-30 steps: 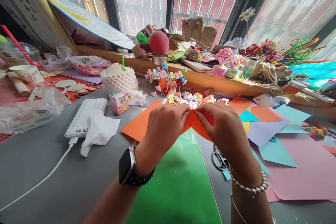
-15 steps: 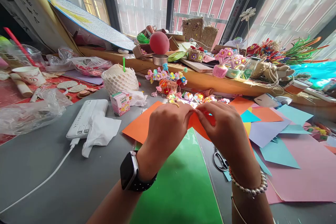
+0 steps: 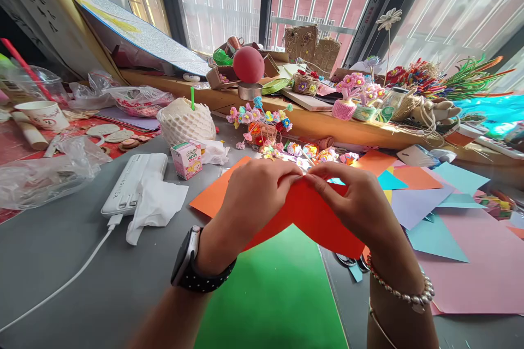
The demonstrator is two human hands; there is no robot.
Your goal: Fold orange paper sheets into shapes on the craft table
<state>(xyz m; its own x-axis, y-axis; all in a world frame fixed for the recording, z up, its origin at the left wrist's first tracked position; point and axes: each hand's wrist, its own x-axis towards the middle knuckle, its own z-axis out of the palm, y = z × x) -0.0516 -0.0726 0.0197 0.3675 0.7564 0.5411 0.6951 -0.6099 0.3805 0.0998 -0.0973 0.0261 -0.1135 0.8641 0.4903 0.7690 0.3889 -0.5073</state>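
Right, fingertips to fingertips here: the left hand point(image 3: 256, 196) and the right hand point(image 3: 356, 199) meet at the top of a red-orange paper point(image 3: 311, 215), both pinching its upper edge between thumb and finger. The two grips sit just beside each other, and the paper spreads below them, its lower edge rising to a peak in the middle, above a glossy green sheet point(image 3: 266, 294) on the grey table point(image 3: 53, 262).

Out to the wrists: a watch point(image 3: 184, 259) with a dotted black strap on the left, a silvery bead bracelet point(image 3: 403, 292) on the right. Behind the left hand lies a flat orange sheet point(image 3: 216, 191); near the right wrist, scissors point(image 3: 346, 260) peek out, partly hidden by the paper.

Wider now, and over on the left there's a white power bank point(image 3: 133, 174) with a crumpled tissue point(image 3: 161, 204) across it and a white cable point(image 3: 82, 270) plugged in, then a small pink carton point(image 3: 187, 161). Across on the right, loose sheets overlap, a lavender sheet point(image 3: 417, 204) among them, with a big pink sheet point(image 3: 483, 267) underneath. Beyond the hands, small bright flowers point(image 3: 262, 120) stand in front of the wooden ledge point(image 3: 311, 114), and up there a red ball point(image 3: 248, 65) sits on a round tin point(image 3: 249, 91).
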